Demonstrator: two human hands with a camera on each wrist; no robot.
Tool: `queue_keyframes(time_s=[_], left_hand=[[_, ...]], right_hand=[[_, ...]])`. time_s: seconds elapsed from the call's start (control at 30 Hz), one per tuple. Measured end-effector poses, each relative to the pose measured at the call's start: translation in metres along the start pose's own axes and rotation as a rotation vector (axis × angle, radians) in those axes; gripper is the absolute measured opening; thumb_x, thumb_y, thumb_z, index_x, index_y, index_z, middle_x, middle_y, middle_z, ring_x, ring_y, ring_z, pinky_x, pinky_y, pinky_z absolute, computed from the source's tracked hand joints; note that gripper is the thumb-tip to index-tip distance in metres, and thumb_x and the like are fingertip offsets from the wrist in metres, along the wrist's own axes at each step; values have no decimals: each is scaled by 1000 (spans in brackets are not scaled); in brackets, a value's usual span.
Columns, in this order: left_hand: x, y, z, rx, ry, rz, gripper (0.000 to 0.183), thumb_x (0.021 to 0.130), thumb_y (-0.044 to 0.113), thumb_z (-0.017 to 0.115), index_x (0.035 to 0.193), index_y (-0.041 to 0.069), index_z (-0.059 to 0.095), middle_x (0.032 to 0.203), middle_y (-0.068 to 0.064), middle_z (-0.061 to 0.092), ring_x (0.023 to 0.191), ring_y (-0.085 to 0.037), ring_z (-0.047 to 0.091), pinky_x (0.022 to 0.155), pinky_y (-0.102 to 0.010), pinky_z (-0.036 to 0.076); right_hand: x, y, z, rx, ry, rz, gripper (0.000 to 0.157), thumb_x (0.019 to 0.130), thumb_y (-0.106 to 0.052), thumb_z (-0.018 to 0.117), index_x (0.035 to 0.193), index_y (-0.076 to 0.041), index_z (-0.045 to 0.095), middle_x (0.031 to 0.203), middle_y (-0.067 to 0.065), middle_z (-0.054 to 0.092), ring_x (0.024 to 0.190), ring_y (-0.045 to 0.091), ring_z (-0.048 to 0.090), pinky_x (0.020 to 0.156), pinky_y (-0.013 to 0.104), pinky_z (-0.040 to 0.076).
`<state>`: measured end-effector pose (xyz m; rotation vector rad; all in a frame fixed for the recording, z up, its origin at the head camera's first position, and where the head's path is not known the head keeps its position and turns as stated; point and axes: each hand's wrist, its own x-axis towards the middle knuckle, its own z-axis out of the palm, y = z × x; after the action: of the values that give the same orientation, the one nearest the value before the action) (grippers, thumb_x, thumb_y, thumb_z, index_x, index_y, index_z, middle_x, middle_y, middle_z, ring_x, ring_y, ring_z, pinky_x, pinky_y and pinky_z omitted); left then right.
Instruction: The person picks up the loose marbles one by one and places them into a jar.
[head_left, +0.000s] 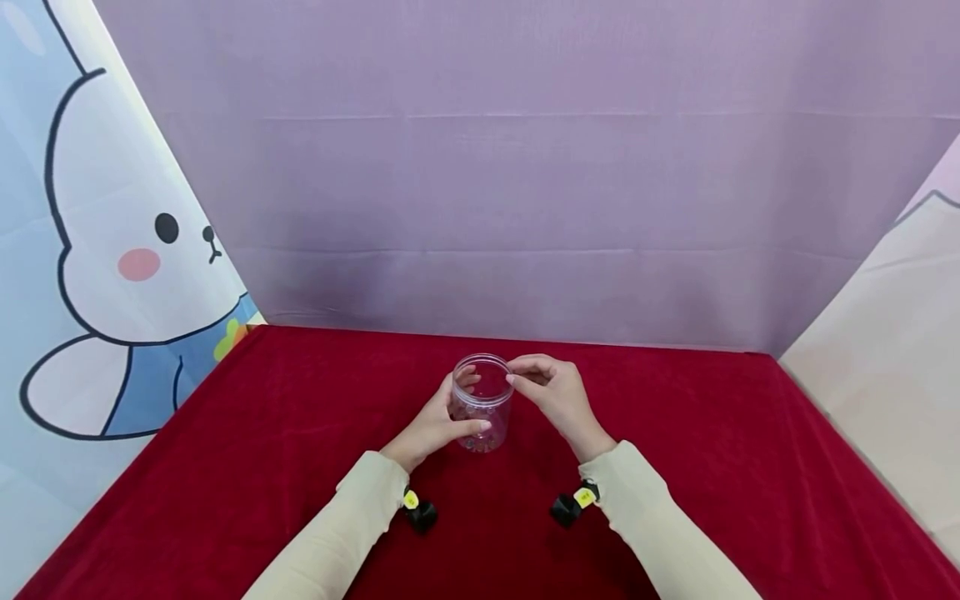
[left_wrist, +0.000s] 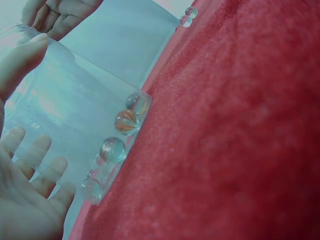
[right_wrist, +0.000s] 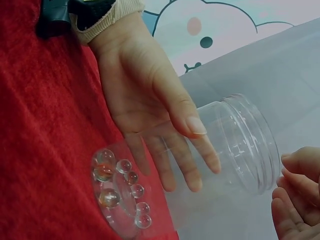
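Observation:
A clear plastic jar (head_left: 482, 421) with a threaded, uncovered mouth stands on the red cloth. My left hand (head_left: 438, 423) grips its side, thumb on the near face and fingers around the back. Inside, several glass marbles (left_wrist: 112, 149) lie on the bottom, some with orange swirls; in the right wrist view more marbles (right_wrist: 109, 198) show through the base. My right hand (head_left: 553, 392) is at the right of the rim, its thumb and fingertips beside the mouth. Nothing is visible between those fingers (right_wrist: 302, 162).
Two clear marbles (left_wrist: 188, 16) sit on the cloth beyond the jar. Red velvet cloth (head_left: 300, 450) covers the table. A lilac curtain (head_left: 525, 208) hangs behind, with a cartoon-printed sheet (head_left: 105, 275) at left and a pale sheet (head_left: 885, 333) at right.

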<state>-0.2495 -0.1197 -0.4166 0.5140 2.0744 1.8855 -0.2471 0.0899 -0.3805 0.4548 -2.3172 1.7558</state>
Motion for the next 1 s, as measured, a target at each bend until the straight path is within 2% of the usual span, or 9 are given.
queue_keyframes(time_s=[0.37,0.6,0.9,1.0], left_hand=[[0,0,0,1,-14,14,86,83,8,70,149,19,15,152,-13,24,140,-32,23,111,-52,24],[13,-23,-3,-10,9,13,89,81,9,72,149,21,16,152,-12,25,140,-30,23,111,-52,23],[2,-1,0,-12,-18,22,84,84,6,69,148,18,17,152,-14,23,140,-34,22,111,-53,22],[1,0,0,-5,-16,25,85,84,7,69,149,17,16,152,-14,23,140,-34,22,111,-53,23]], right_hand=[[-9,2,-13,-4,-2,50,26,85,-15,71,108,-3,69,103,11,69,93,19,63,80,25,52],[-17,9,-22,-24,3,103,25,85,-17,71,107,-7,70,102,10,69,92,16,64,80,23,51],[-25,16,-34,-34,-6,129,25,85,-16,70,108,-7,69,103,11,69,91,14,64,79,23,52],[-27,20,-37,-33,-17,147,25,85,-17,70,108,-8,69,104,9,69,91,14,64,80,24,52]])
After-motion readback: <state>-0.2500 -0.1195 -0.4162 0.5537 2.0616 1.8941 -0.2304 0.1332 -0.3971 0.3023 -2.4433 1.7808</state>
